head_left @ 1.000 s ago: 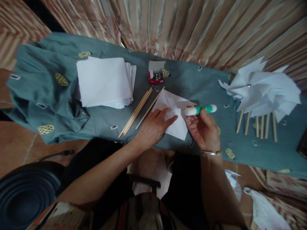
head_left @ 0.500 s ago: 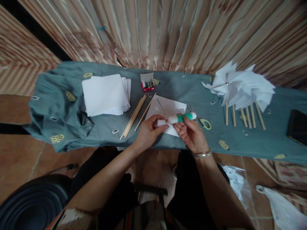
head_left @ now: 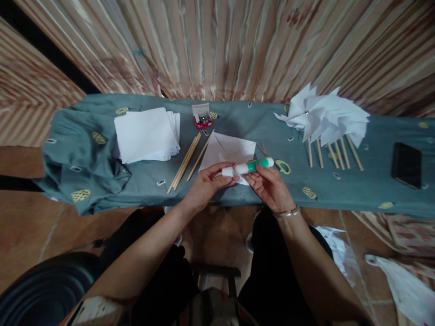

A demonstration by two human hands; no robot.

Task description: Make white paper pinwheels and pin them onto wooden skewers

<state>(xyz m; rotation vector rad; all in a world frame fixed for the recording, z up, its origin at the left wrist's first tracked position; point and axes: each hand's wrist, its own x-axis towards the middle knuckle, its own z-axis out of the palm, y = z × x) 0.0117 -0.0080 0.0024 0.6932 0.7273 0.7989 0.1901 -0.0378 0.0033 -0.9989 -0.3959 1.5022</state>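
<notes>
My right hand point(head_left: 272, 188) is closed around a green and white glue stick point(head_left: 254, 165), which lies nearly level and points left. Between the thumb and fingers of my left hand point(head_left: 212, 183) is a small white cap point(head_left: 227, 172), lined up with the stick's white end and very close to it. Whether the two touch I cannot tell. Under and behind both hands lies a sheet of white paper point(head_left: 227, 149) with cut lines running in from its corners; the hands hide its near part. Scissors point(head_left: 283, 167) with light green handles rest just right of the paper.
Left of the paper lie several wooden sticks point(head_left: 185, 164) and a stack of white paper point(head_left: 146, 136). Behind stands an open red box point(head_left: 203, 121) of small metal pieces. White paper pinwheels point(head_left: 326, 115) on sticks and a black phone point(head_left: 407, 165) lie to the right.
My head view has shifted a little, so the table's things appear further left. Both hands keep the same grip, and the cap and glue stick look slightly nearer each other.
</notes>
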